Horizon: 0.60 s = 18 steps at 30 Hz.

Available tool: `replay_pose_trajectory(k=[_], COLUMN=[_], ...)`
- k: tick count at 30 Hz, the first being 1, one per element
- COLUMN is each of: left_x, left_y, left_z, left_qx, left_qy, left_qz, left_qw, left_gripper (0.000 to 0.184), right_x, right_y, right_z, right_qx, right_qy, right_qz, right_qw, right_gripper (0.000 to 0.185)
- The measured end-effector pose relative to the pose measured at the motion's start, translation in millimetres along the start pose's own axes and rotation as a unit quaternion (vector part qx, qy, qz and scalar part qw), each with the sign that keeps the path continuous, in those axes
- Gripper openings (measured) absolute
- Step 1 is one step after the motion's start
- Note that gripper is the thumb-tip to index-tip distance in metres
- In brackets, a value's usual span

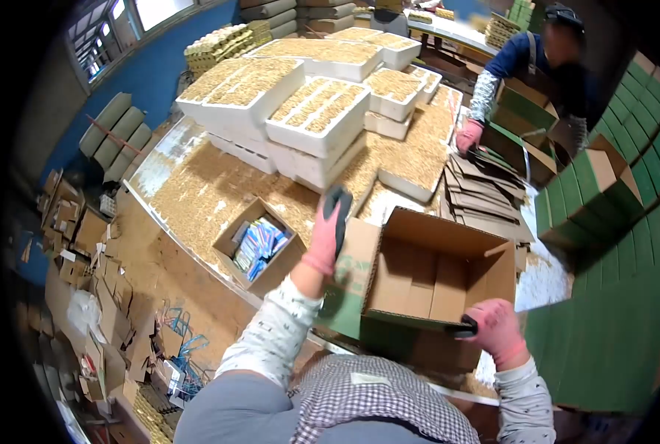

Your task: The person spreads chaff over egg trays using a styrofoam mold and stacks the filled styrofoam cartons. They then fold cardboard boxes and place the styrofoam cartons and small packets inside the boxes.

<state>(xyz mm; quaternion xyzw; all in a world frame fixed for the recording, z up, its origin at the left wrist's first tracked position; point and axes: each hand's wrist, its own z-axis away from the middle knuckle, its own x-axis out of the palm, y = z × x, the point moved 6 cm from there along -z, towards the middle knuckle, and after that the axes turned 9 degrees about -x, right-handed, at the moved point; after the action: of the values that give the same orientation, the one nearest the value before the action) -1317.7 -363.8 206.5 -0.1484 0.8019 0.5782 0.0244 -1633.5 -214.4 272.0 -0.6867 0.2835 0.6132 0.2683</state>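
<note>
An open cardboard box, brown inside and green outside, stands in front of me with its bottom panels showing. My right hand, in a pink glove with dark fingertips, is closed at the near rim of this box, towards its right corner. Over the box's left flap, my left hand is raised with its gloved fingers stretched out away from me; nothing shows in it. Left of that hand sits a small cardboard box holding blue and white packets.
White foam boxes filled with straw-coloured shavings are stacked on the table. Flattened cardboard lies beyond the box. A co-worker in pink gloves handles boxes at the far right. Green cartons line the right side; egg trays stand behind.
</note>
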Motion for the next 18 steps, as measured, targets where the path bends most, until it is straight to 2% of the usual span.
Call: replay_pose_trajectory(k=[1, 2, 3, 4, 5, 6, 8, 11, 13, 15, 17, 18], left_x=[-9.0, -31.4, -41.3, -48.2, -50.7, -48.0, -41.0, -47.7, -50.7, -53.0, -48.5, -39.8], left_y=[-15.0, 19.1, 12.9, -33.5, -63.2, -79.0, -87.3, -110.3, -79.2, -31.3, 7.9, 19.8], left_z=[-32.8, -56.0, -84.0, -122.3, -145.0, -155.8, -159.1, -143.3, -104.7, -63.2, -34.9, -24.4], left_qx=[-0.106, -0.154, -0.242, -0.327, -0.439, -0.471, -0.462, -0.34, -0.318, -0.31, -0.269, -0.256], left_qy=[0.111, 0.204, 0.26, 0.298, 0.297, 0.273, 0.284, 0.21, 0.166, 0.1, 0.019, -0.027], left_qz=[0.233, 0.079, 0.093, 0.055, -0.01, 0.06, 0.107, 0.297, 0.39, 0.425, 0.392, 0.42], left_qw=[0.96, 0.963, 0.93, 0.895, 0.848, 0.837, 0.834, 0.867, 0.848, 0.844, 0.88, 0.87], left_gripper=[0.055, 0.074, 0.098, 0.12, 0.129, 0.126, 0.113, 0.095, 0.054, 0.017, 0.018, 0.017], right_x=[-7.5, -3.8, -2.2, -1.9, -2.9, -3.7, -5.0, -11.2, -14.1, -23.9, -42.7, -20.4], right_y=[0.7, 2.0, 1.5, 1.6, 4.3, 5.6, 6.6, 7.6, 4.8, 3.6, 2.2, 18.9], right_z=[-2.7, -5.8, -4.1, -3.7, -5.0, -6.0, -7.4, -12.8, -13.8, -14.4, -21.4, 2.4], right_qx=[0.021, 0.043, 0.038, 0.038, 0.06, 0.062, 0.071, 0.075, 0.063, 0.035, 0.031, 0.028], right_qy=[-0.047, -0.059, -0.054, -0.047, -0.068, -0.068, -0.069, -0.074, -0.045, 0.009, 0.008, 0.065], right_qz=[-0.004, -0.01, -0.014, -0.019, -0.037, -0.042, -0.052, -0.073, -0.077, -0.057, -0.101, -0.16], right_qw=[0.999, 0.997, 0.998, 0.998, 0.995, 0.995, 0.994, 0.992, 0.994, 0.998, 0.994, 0.985], right_gripper=[0.037, 0.037, 0.037, 0.037, 0.035, 0.035, 0.034, 0.042, 0.053, 0.066, 0.081, 0.092])
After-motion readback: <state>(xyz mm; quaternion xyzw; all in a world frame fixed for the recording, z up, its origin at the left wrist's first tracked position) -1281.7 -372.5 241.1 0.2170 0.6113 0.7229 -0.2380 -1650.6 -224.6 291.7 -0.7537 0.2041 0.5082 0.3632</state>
